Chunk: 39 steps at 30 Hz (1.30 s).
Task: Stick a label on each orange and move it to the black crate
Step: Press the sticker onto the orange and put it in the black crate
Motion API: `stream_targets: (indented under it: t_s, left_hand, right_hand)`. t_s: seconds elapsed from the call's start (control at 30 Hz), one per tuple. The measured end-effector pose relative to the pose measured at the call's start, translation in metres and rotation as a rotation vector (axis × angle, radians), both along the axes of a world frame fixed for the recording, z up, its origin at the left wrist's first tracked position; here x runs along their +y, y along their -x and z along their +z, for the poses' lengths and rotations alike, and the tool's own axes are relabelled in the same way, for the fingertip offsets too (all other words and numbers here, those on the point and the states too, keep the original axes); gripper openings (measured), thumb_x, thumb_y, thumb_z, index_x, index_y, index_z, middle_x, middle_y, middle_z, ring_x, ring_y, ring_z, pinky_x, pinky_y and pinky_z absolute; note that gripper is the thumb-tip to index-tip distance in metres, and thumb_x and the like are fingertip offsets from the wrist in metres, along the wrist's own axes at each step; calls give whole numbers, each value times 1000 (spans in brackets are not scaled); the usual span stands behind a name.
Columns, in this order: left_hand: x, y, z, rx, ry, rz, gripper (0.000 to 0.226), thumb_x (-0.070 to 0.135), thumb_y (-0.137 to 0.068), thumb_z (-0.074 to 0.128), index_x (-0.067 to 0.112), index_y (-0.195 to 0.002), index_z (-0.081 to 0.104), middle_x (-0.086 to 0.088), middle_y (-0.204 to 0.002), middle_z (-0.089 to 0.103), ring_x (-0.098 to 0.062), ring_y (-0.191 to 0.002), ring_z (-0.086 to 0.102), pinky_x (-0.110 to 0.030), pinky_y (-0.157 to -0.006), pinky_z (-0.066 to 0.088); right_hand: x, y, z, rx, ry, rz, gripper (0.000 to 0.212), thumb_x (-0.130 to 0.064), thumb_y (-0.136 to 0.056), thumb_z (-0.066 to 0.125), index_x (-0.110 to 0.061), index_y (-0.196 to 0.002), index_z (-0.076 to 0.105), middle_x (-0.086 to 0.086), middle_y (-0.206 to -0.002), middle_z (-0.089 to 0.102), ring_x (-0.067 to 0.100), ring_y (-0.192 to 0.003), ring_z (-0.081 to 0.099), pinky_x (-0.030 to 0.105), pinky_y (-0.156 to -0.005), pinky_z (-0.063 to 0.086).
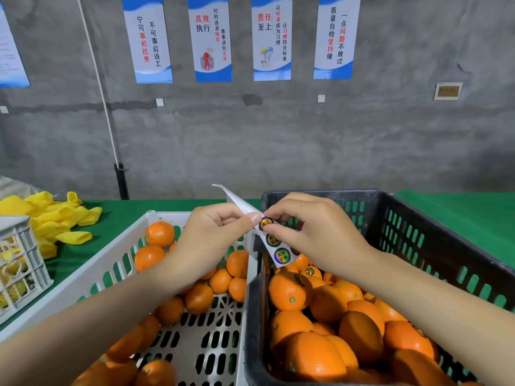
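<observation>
My left hand (207, 238) pinches a white label strip (274, 247) that carries round holographic labels. My right hand (312, 232) pinches the top label (266, 222) on that strip with thumb and forefinger. Both hands hover above the gap between two crates. The white crate (122, 252) on the left holds several oranges (160, 234) on a partly bare slotted floor. The black crate (418, 218) on the right is heaped with oranges (288, 292), and one orange there shows a label (309, 271).
Yellow foam sleeves (64, 218) lie piled on the green table at the left. A small white basket (19, 263) with more yellow pieces stands at the left edge. A grey wall with posters runs behind the table.
</observation>
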State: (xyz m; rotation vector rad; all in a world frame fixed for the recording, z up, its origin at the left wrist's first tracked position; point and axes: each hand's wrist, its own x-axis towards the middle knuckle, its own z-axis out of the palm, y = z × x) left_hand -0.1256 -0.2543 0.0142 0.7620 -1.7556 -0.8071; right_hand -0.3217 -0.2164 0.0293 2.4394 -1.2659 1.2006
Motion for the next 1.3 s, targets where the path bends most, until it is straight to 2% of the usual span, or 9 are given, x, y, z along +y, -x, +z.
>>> stream_targets:
  t_s: [0.1, 0.2, 0.37, 0.57, 0.7, 0.93, 1.03, 1.17, 1.3]
  left_hand:
    - [0, 1, 1, 68, -69, -32, 16, 36, -78, 71, 23, -80, 79, -4, -76, 75, -7, -72, 68, -14, -68, 52]
    - [-1, 2, 3, 111, -116, -31, 13, 33, -75, 72, 26, -84, 79, 3, -76, 76, 1, -69, 66, -9, -64, 49]
    - [-1, 1, 3, 80, -122, -3, 8, 17, -89, 70, 21, -92, 75, 5, -80, 77, 2, -73, 69, -8, -66, 49]
    - [-2, 3, 1, 53, -129, -5, 9, 16, -92, 66, 17, -90, 74, 1, -82, 77, -3, -78, 69, -9, -67, 47]
    - [0, 4, 1, 68, -116, -27, 11, 12, -93, 64, 16, -90, 73, 3, -78, 77, 1, -73, 68, -9, -65, 48]
    - [1, 5, 1, 71, -86, -23, 13, 10, -94, 63, 17, -88, 71, 5, -73, 76, 2, -72, 69, -8, -65, 48]
    - [0, 5, 1, 70, -85, 4, 12, 13, -95, 63, 20, -90, 72, 5, -73, 76, 2, -71, 68, -7, -65, 47]
    - [0, 5, 0, 62, -107, 14, 10, 18, -95, 63, 22, -93, 72, 4, -75, 76, 2, -73, 68, -6, -65, 47]
    - [1, 7, 0, 101, -165, 11, 8, 16, -94, 65, 20, -97, 71, 1, -79, 77, -1, -73, 70, -8, -63, 48]
  right_hand:
    - [0, 0, 0, -10, 6, -12, 20, -31, -91, 67, -23, -107, 75, -7, -91, 68, 11, -84, 62, 39, -71, 54]
    - [0, 1, 0, -11, 37, -21, 20, -26, -91, 69, -23, -110, 75, -6, -92, 70, 12, -85, 64, 39, -71, 56]
    - [1, 0, -1, 13, 63, -36, 20, -28, -92, 67, -21, -109, 76, -2, -92, 72, 16, -84, 66, 42, -71, 57]
    - [1, 1, -1, 39, 107, -48, 18, -26, -92, 68, -19, -104, 78, -2, -92, 76, 17, -85, 70, 42, -71, 58]
    - [2, 0, -2, 45, 152, -60, 16, -21, -89, 72, -16, -102, 79, -1, -91, 78, 17, -82, 73, 41, -67, 60]
    - [1, -1, 0, 18, 107, -71, 13, -24, -91, 69, -20, -99, 79, -8, -83, 76, 9, -76, 70, 37, -66, 58]
    - [1, -2, 0, 36, 110, -70, 12, -23, -91, 69, -22, -99, 78, -8, -86, 75, 9, -79, 69, 37, -67, 58]
    - [3, -4, 0, 59, 86, -62, 27, -31, -93, 66, -26, -118, 72, -7, -98, 75, 12, -89, 70, 39, -72, 60]
    - [6, -6, 1, 59, 69, -43, 35, -47, -91, 57, -26, -115, 74, -6, -88, 75, 13, -81, 69, 40, -66, 58]
